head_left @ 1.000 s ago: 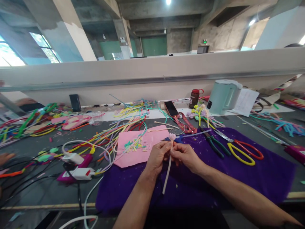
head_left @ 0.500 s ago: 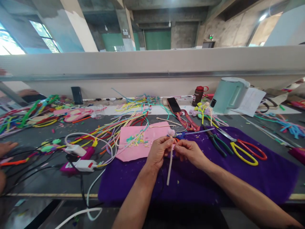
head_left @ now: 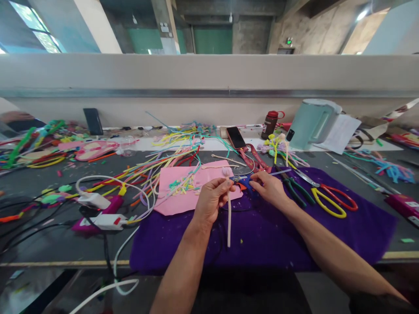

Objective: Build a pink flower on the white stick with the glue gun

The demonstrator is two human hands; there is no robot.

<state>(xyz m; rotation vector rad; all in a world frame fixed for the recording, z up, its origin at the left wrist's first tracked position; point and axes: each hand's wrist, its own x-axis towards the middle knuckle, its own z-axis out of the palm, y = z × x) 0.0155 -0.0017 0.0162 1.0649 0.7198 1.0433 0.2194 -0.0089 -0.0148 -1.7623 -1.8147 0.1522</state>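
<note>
My left hand is closed in a pinch around a pale fuzzy pipe cleaner, which hangs straight down below the fingers. At its top, just above my thumb, sits a small pale lilac flower-like head. My right hand is to the right, its fingers curled at a blue glue gun with an orange part; its fingertips are partly hidden. Behind both hands lies a pink sheet with short cut pieces of pipe cleaner on it.
A purple cloth covers the table front. Right of my hands lie green-handled pliers and red-and-yellow scissors. A phone, a bottle and a kettle stand behind. Power sockets with cables sit left.
My right hand has left the pipe cleaner and moved right to the blue glue gun. My left hand still holds the pipe cleaner, now hanging more upright. The view has shifted slightly.
</note>
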